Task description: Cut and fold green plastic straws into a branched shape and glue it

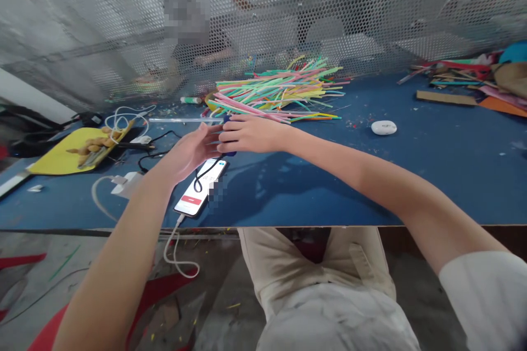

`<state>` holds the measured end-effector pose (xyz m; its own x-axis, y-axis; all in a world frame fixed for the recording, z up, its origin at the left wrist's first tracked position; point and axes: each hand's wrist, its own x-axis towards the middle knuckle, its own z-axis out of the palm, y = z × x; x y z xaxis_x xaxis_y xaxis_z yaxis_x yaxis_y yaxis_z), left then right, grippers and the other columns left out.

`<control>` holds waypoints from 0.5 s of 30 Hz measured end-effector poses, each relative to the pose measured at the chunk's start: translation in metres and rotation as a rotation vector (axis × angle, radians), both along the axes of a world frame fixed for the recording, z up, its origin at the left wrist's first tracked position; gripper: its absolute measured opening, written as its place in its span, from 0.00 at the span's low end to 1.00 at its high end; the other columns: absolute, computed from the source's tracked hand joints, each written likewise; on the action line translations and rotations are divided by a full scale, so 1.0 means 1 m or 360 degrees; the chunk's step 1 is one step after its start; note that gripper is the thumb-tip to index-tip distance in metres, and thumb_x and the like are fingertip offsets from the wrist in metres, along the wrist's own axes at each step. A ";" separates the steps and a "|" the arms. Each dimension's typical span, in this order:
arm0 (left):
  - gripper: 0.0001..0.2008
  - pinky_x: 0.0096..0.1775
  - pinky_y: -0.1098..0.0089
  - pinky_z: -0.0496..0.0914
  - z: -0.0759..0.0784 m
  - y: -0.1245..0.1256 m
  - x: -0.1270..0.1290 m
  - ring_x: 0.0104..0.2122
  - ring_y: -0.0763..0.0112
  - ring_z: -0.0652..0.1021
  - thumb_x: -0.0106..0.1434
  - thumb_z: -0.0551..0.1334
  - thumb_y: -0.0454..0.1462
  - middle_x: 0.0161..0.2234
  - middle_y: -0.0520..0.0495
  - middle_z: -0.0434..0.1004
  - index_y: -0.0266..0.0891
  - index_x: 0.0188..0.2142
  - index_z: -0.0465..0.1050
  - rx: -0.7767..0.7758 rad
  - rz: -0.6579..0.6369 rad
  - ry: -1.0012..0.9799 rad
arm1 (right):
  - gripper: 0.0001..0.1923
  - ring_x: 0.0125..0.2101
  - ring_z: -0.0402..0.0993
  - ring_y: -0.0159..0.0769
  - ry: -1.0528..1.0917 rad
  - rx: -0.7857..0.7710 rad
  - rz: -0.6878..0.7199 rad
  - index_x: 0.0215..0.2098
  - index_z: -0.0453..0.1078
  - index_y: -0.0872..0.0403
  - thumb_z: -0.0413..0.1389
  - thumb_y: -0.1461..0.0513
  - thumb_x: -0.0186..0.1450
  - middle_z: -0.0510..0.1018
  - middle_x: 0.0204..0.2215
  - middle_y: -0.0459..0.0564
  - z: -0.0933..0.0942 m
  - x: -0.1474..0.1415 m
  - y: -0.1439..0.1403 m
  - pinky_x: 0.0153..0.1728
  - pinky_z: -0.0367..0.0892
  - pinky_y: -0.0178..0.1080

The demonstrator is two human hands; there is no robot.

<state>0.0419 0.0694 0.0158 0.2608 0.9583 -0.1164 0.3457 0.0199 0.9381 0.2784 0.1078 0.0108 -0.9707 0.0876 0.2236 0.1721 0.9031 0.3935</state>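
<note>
My right hand (251,134) is closed around a dark blue corded glue gun (227,119), most of it hidden behind the fingers. A clear glue stick (177,120) points out to the left from its top. The black cord (198,178) hangs in a loop below. My left hand (191,151) is beside the glue gun, thumb up and fingers stretched toward my right fingertips; whether they press on the gun is hidden. Directly beneath both hands lies a lit smartphone (201,186) with a white cable plugged in.
Behind my hands is a pile of pastel straw-like sticks (280,90). A metal mesh (263,16) rises behind the table (313,192). To the left sit a yellow tray (57,156) and a white charger (127,184); rightward, a white earbud case (383,128) and cardboard strip (447,98).
</note>
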 end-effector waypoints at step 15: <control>0.24 0.38 0.70 0.64 0.039 -0.002 -0.073 0.32 0.67 0.73 0.65 0.59 0.58 0.30 0.51 0.74 0.39 0.38 0.71 0.0434 0.0122 0.2037 | 0.22 0.57 0.65 0.44 0.0490 -0.0033 -0.0544 0.64 0.65 0.57 0.41 0.68 0.75 0.73 0.57 0.56 0.023 0.125 0.032 0.57 0.64 0.51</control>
<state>-0.0313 0.0673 0.0547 0.0549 0.9977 -0.0405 0.9955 -0.0579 -0.0746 0.4030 0.1401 0.0343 -0.7741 0.3986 0.4918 0.5674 0.7813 0.2600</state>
